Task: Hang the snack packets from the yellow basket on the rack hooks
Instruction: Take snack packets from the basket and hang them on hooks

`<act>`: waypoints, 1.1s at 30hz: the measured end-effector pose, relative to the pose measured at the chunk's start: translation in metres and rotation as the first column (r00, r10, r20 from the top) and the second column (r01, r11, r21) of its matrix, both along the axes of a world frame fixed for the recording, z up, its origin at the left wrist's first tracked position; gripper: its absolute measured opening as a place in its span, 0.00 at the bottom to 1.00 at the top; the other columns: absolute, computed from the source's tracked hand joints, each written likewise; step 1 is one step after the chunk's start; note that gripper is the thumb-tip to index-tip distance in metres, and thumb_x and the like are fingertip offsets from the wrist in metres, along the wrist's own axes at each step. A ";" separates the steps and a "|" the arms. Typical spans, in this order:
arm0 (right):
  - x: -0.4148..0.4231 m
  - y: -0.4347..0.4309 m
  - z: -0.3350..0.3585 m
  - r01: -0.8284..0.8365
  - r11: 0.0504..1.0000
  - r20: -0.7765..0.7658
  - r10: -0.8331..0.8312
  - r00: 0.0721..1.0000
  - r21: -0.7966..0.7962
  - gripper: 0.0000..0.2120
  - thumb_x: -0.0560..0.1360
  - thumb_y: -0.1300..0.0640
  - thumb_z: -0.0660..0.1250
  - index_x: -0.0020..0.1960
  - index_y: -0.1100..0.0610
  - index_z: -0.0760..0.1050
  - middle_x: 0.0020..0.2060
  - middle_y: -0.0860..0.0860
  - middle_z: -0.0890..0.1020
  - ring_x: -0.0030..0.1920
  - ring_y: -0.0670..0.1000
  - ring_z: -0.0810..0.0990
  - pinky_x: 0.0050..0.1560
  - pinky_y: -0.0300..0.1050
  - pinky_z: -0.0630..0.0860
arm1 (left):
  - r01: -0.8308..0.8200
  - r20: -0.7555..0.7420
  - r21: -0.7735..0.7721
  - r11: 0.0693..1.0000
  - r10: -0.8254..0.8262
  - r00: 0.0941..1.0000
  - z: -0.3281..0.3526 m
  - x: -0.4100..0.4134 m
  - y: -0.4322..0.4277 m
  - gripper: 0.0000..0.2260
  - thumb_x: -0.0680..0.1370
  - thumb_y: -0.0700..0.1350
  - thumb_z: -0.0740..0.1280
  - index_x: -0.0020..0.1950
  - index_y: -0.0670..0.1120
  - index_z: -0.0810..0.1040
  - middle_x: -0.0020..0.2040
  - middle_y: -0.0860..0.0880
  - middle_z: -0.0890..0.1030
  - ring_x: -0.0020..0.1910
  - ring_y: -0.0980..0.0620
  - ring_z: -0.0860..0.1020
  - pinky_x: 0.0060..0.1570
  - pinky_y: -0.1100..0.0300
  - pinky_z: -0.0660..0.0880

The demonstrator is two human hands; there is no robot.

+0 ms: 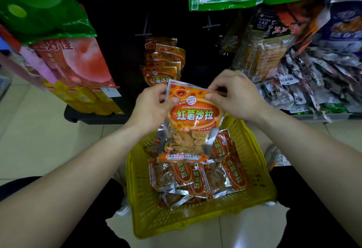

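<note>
**Orange snack packet held upright above the basket**

Both hands hold one orange snack packet (193, 118) by its top edge, in front of the dark rack (121, 38). The left hand (151, 105) pinches the packet's upper left corner, thumb on the printed face; the right hand (238, 96) pinches the upper right corner the same way. The packet's long axis runs near to far in the view, header end toward the rack and clear window end hanging down toward the person, printed face up to the camera.

Its lower end hangs over the far part of the yellow basket (260, 169), which sits on the tiled floor and holds more packets (197, 177) of the same kind lying flat. Just beyond the hands, a row of matching hung packets (161, 65) already sits on the rack.
</note>
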State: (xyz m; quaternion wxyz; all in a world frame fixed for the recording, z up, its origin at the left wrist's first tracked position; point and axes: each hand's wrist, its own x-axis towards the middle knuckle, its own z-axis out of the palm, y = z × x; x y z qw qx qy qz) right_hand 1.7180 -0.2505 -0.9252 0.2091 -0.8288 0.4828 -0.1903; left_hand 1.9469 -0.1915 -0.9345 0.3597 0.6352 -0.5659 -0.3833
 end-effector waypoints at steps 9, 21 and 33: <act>-0.001 -0.005 -0.004 -0.003 0.987 0.143 -0.021 0.989 0.162 0.02 0.75 0.54 0.72 0.45 0.50 0.79 0.38 0.44 0.82 0.40 0.43 0.81 0.40 0.43 0.77 | -0.012 -0.018 0.015 1.000 0.012 1.000 -0.003 0.001 -0.002 0.06 0.81 0.47 0.67 0.57 0.51 0.80 0.50 0.52 0.86 0.49 0.55 0.85 0.48 0.58 0.82; 0.008 -0.004 -0.004 -0.164 0.958 0.031 0.161 0.986 0.237 0.03 0.79 0.55 0.66 0.51 0.48 0.76 0.45 0.45 0.79 0.44 0.42 0.78 0.39 0.35 0.70 | 0.028 0.006 -0.009 1.000 -0.028 1.000 -0.010 0.003 0.001 0.05 0.81 0.47 0.67 0.56 0.52 0.79 0.47 0.56 0.85 0.46 0.61 0.84 0.41 0.69 0.79; 0.053 0.005 0.008 -0.029 0.998 -0.152 0.019 0.988 -0.062 0.05 0.78 0.46 0.65 0.49 0.45 0.77 0.43 0.46 0.83 0.48 0.54 0.81 0.39 0.45 0.70 | -0.114 0.031 -0.088 0.990 0.118 0.993 -0.014 0.041 0.015 0.05 0.79 0.46 0.70 0.48 0.58 0.78 0.46 0.57 0.85 0.47 0.65 0.81 0.44 0.73 0.75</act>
